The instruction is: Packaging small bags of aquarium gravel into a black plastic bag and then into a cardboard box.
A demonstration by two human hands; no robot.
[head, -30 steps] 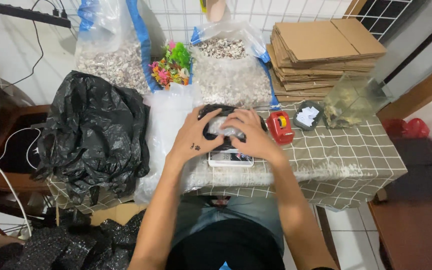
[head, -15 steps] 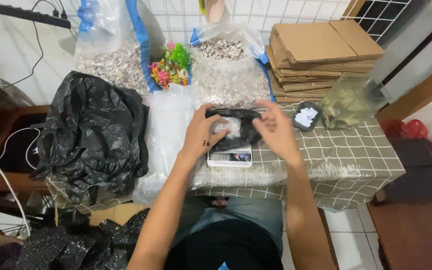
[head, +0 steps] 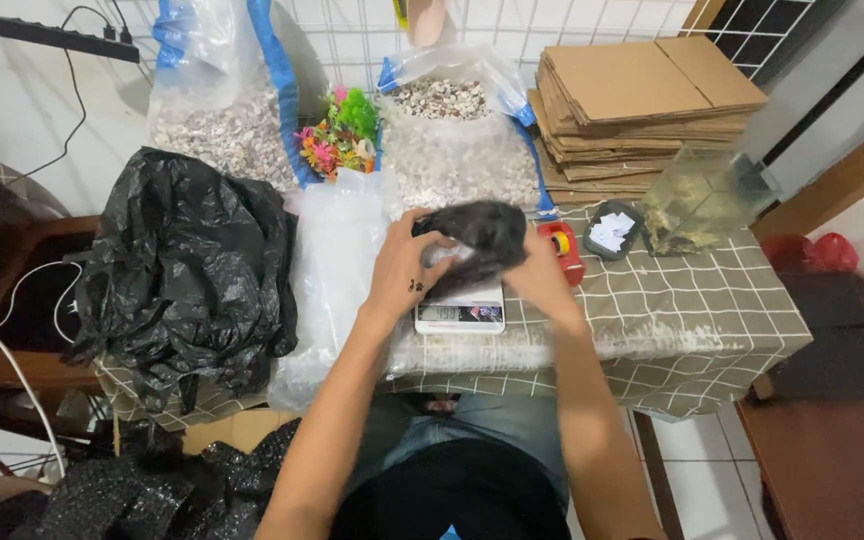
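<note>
My left hand [head: 407, 272] and my right hand [head: 537, 275] both grip a small black plastic bag [head: 480, 235], bunched up, with something pale and clear showing inside it. The bag sits on or just over a small white digital scale [head: 462, 314] at the table's front edge. The left hand holds the bag's left side, the right hand its right side. The fingers are partly hidden by the bag.
A big heap of black plastic bags [head: 187, 265] lies at left. Two clear sacks of pebbles [head: 457, 140] and coloured plastic plants [head: 337, 135] stand behind. Flattened cardboard boxes [head: 642, 100], a small glass tank [head: 704, 200], a red tape dispenser [head: 564, 246] sit at right on the checked tablecloth [head: 682, 320].
The bag lay flat under both my palms on the scale. My hands have gathered it up, so it now stands bunched and higher between them.
</note>
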